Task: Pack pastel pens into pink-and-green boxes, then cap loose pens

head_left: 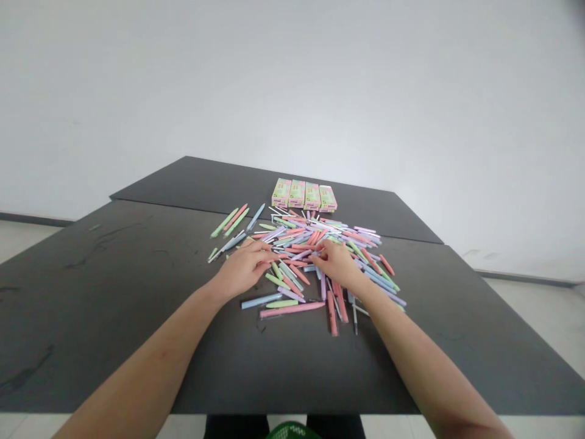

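Observation:
A heap of pastel pen parts (292, 235) in coral, green, blue and purple, with thin white refills among them, lies on the dark table (137, 292). My left hand (244, 266) is at the heap's left side, its fingers closed around a coral pen part (276, 257). On the other side, my right hand (337, 263) reaches into the pile with thumb and fingers bent together at a coral pen barrel (304, 247). Its fingertips are partly lost among the pieces. Nearest my body lie a long pink pen (292, 310) and a blue barrel (261, 301).
Several small green-and-pink boxes (298, 194) stand in a row behind the heap. Left of it, a few green and coral pens (230, 222) lie apart, near a blue pen (255, 217). A seam crosses the table, and a white wall (292, 91) rises behind it.

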Demonstrator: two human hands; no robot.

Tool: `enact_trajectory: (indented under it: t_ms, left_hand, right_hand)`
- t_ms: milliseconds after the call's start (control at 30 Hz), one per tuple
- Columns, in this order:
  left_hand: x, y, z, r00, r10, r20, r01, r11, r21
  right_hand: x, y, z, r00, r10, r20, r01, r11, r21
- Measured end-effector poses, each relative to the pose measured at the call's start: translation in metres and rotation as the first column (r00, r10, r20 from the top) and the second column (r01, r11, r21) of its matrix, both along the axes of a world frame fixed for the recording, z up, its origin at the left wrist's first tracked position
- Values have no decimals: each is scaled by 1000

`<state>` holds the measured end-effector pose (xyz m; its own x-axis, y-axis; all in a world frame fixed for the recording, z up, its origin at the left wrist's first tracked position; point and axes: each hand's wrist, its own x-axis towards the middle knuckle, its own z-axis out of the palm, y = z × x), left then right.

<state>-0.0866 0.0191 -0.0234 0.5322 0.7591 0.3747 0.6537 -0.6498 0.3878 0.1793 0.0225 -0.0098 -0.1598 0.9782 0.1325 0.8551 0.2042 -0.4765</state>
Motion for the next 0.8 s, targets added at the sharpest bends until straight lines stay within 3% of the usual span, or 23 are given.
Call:
enact_trajectory:
  t_ms: [333, 567, 800]
  left_hand:
    - [12, -4, -5, 984, -24, -178, 32, 999, 42]
    - [13, 4, -8, 983, -55, -176, 56, 998, 5]
    - [12, 9, -9, 984, -91, -151, 90, 996, -11]
  right_hand:
    - [2, -7, -1, 997, -13, 82, 9, 999, 49]
    - [-16, -31, 14, 949, 309, 60, -311, 950, 23]
    - [-27, -38, 9, 925, 270, 266, -262, 963, -64]
